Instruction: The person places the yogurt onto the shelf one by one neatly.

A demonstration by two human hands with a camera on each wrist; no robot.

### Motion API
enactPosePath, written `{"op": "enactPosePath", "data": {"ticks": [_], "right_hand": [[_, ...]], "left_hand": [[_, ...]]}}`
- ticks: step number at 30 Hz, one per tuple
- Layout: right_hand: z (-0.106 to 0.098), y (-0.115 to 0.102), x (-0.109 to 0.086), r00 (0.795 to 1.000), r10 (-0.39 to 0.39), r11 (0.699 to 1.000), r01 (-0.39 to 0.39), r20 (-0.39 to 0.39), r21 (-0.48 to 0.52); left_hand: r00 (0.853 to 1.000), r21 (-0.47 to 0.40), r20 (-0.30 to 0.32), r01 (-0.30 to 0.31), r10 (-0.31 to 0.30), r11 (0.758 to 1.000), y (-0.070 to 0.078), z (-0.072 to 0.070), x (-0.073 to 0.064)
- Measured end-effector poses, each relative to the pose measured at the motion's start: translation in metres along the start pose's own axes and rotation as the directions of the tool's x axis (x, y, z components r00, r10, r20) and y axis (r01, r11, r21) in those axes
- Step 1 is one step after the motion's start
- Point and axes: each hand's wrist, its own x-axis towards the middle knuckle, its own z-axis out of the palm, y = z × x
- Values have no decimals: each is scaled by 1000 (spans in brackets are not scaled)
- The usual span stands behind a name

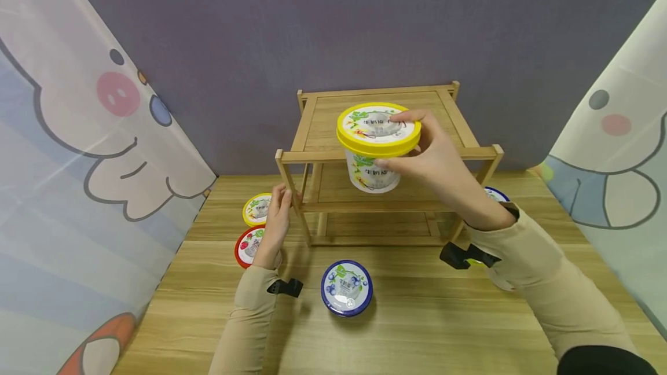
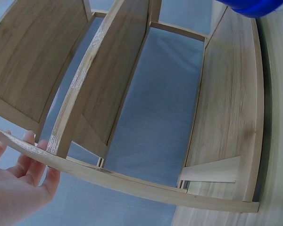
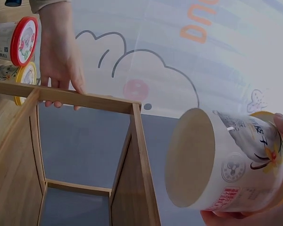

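One yellow-lidded tub, frame centre, is clamped in the right grip — seemingly mid-shelving; the left grip clasps the rack. Next move likely calls for level lowering.

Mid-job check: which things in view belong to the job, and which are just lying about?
In use:
right hand, holding a yellow-lidded tub
left hand, gripping the wooden rack

Apparently just lying about:
red-lidded tub
second yellow-lidded tub, at left
front blue-lidded tub
partly hidden blue-lidded tub, at right
printed sheets
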Motion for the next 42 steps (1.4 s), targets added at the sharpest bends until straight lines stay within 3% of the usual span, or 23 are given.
{"op": "enactPosePath", "data": {"ticks": [8,21,42], "right_hand": [[8,-6,29,999,19,1000,-19,-26,4],[29,4,71,998,21,1000,-19,-64,22],[52,25,104,998,57,997,-55,-31,49]], "left_hand": [[1000,-8,-4,7,-7,1000,0,0,1],[1000,-5,-3,-7,7,1000,-2,0,0],[1000,-8,-15,0,0,1000,-2,1,1]]}}
